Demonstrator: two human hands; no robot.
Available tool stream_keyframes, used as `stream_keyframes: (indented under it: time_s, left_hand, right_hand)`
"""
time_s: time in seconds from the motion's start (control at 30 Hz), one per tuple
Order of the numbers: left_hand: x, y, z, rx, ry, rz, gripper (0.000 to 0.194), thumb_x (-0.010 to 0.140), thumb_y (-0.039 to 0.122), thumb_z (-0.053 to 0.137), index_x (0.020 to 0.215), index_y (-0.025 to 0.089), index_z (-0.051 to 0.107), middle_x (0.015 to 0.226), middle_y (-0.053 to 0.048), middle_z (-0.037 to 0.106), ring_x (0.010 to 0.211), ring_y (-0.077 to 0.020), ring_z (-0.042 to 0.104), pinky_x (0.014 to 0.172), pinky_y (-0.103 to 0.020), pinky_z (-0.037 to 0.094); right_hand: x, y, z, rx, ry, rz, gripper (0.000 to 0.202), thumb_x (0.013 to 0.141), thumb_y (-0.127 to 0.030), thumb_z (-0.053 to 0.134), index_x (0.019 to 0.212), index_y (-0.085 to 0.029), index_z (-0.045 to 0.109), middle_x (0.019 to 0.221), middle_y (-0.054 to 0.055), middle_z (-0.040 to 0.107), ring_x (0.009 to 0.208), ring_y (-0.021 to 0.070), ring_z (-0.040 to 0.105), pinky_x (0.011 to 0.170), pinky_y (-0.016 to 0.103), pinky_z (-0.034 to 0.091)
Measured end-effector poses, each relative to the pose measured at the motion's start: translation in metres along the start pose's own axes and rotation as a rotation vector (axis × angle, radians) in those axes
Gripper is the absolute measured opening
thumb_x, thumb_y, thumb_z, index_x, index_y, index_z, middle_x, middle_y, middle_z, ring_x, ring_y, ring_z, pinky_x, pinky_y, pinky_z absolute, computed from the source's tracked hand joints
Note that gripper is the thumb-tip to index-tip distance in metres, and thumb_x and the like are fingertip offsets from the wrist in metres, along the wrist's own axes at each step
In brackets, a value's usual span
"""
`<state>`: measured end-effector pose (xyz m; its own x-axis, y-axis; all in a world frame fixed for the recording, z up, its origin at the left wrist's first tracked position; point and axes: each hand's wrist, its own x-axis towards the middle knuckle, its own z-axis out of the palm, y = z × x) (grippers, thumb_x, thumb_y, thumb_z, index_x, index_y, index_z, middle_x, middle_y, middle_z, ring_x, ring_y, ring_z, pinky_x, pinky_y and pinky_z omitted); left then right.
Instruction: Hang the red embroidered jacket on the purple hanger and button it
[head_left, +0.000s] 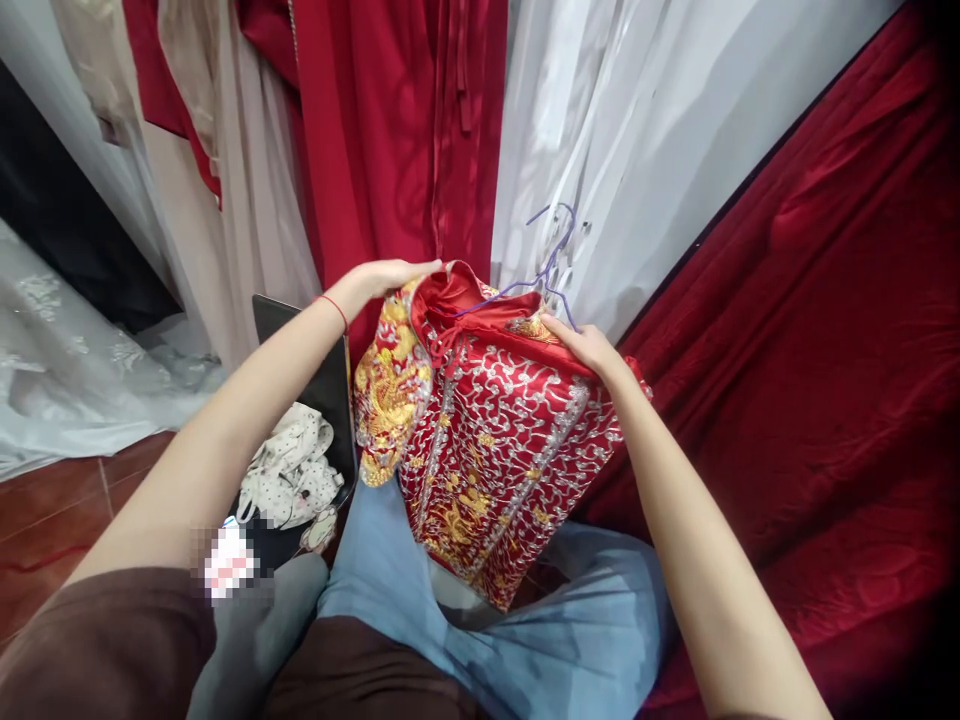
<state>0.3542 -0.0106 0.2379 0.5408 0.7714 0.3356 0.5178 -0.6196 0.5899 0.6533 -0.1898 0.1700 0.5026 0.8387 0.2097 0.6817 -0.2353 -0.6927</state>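
Note:
A red embroidered jacket (502, 430) with silver and gold stitching hangs in front of my knees. My left hand (405, 273) grips its shoulder by the collar, the fingers partly hidden behind the cloth. On the other shoulder, my right hand (585, 345) is closed with the thumb on top of the fabric. A purple wire hanger (553, 265) lies across the neck opening, one arm reaching inside the collar and its hook sticking up toward the back right. The red lining shows at the neck, and one gold-patterned sleeve (390, 390) droops on the left.
Long red fabric (405, 130) and white fabric (555, 110) hang right behind the jacket. A dark red drape (810, 350) fills the right side. To the left, a black case (341, 400) holds spotted white cloth (292, 470). White lace (67, 350) reaches the tiled floor (60, 510).

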Motion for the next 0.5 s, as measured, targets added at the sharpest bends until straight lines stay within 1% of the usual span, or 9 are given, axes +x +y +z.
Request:
stream_keyframes:
  time_s: [0.1, 0.13, 0.17, 0.23, 0.27, 0.3, 0.37, 0.43, 0.5]
  left_hand:
    - [-0.022, -0.012, 0.043, 0.070, -0.131, 0.030, 0.071, 0.080, 0.075, 0.046, 0.112, 0.017, 0.071, 0.106, -0.011, 0.075, 0.109, -0.0306, 0.065, 0.091, -0.036, 0.049]
    - [-0.030, -0.016, 0.059, 0.118, -0.122, 0.060, 0.074, 0.079, 0.075, 0.049, 0.122, 0.017, 0.066, 0.115, -0.012, 0.072, 0.115, -0.0318, 0.063, 0.096, -0.038, 0.048]
    - [-0.039, -0.019, 0.074, 0.181, -0.064, 0.058, 0.081, 0.075, 0.075, 0.055, 0.130, 0.015, 0.060, 0.124, -0.015, 0.068, 0.120, -0.0341, 0.060, 0.100, -0.041, 0.046]
    - [-0.054, -0.026, 0.103, 0.327, 0.095, -0.022, 0.099, 0.071, 0.072, 0.065, 0.141, 0.006, 0.043, 0.138, -0.026, 0.056, 0.127, -0.0407, 0.053, 0.104, -0.050, 0.043]
    - [-0.060, -0.029, 0.114, 0.389, 0.166, -0.032, 0.101, 0.072, 0.068, 0.067, 0.143, 0.002, 0.038, 0.141, -0.030, 0.050, 0.130, -0.0425, 0.050, 0.105, -0.053, 0.041]
    - [-0.065, -0.031, 0.124, 0.443, 0.243, -0.016, 0.103, 0.072, 0.066, 0.068, 0.144, 0.000, 0.034, 0.143, -0.032, 0.046, 0.132, -0.0438, 0.046, 0.106, -0.055, 0.039]
    - [-0.071, -0.032, 0.138, 0.516, 0.349, 0.089, 0.099, 0.075, 0.066, 0.065, 0.142, 0.000, 0.034, 0.146, -0.033, 0.041, 0.136, -0.0441, 0.040, 0.109, -0.056, 0.033]
    - [-0.075, -0.030, 0.145, 0.552, 0.361, 0.220, 0.092, 0.077, 0.069, 0.061, 0.138, 0.003, 0.040, 0.145, -0.030, 0.043, 0.136, -0.0433, 0.039, 0.112, -0.054, 0.030]
    - [-0.075, -0.024, 0.148, 0.564, 0.325, 0.264, 0.083, 0.080, 0.070, 0.057, 0.132, 0.006, 0.047, 0.139, -0.029, 0.049, 0.132, -0.0430, 0.043, 0.110, -0.052, 0.032]
  right_hand:
    - [0.000, -0.002, 0.004, -0.075, 0.030, 0.015, 0.091, 0.072, -0.086, 0.054, 0.107, -0.003, 0.071, 0.114, 0.026, 0.069, 0.103, 0.0379, 0.068, 0.090, 0.045, 0.052]
    - [0.000, -0.002, 0.005, -0.104, 0.043, 0.019, 0.094, 0.072, -0.087, 0.053, 0.110, -0.003, 0.070, 0.117, 0.027, 0.068, 0.107, 0.0386, 0.067, 0.091, 0.045, 0.052]
    - [0.000, -0.003, 0.006, -0.125, 0.050, 0.020, 0.096, 0.072, -0.087, 0.052, 0.113, -0.002, 0.069, 0.119, 0.027, 0.067, 0.109, 0.0388, 0.066, 0.092, 0.045, 0.051]
    - [0.000, -0.004, 0.006, -0.148, 0.054, 0.019, 0.098, 0.072, -0.088, 0.051, 0.117, -0.003, 0.067, 0.121, 0.027, 0.066, 0.112, 0.0383, 0.065, 0.094, 0.044, 0.051]
    - [-0.001, -0.004, 0.006, -0.155, 0.052, 0.019, 0.098, 0.072, -0.087, 0.051, 0.119, -0.002, 0.066, 0.122, 0.028, 0.065, 0.112, 0.0382, 0.065, 0.095, 0.044, 0.050]
    - [-0.002, -0.005, 0.005, -0.160, 0.049, 0.021, 0.099, 0.073, -0.088, 0.051, 0.119, -0.001, 0.066, 0.123, 0.028, 0.065, 0.113, 0.0384, 0.064, 0.095, 0.044, 0.050]
    - [-0.003, -0.006, 0.004, -0.164, 0.040, 0.026, 0.100, 0.073, -0.088, 0.049, 0.117, -0.001, 0.066, 0.123, 0.029, 0.064, 0.111, 0.0388, 0.065, 0.095, 0.045, 0.050]
    - [-0.004, -0.006, 0.004, -0.156, 0.024, 0.024, 0.098, 0.072, -0.090, 0.048, 0.113, -0.003, 0.068, 0.120, 0.029, 0.066, 0.107, 0.0381, 0.066, 0.092, 0.045, 0.051]
    - [-0.003, -0.005, 0.005, -0.154, 0.027, 0.013, 0.097, 0.071, -0.091, 0.048, 0.109, -0.004, 0.069, 0.115, 0.028, 0.068, 0.104, 0.0379, 0.067, 0.090, 0.045, 0.052]
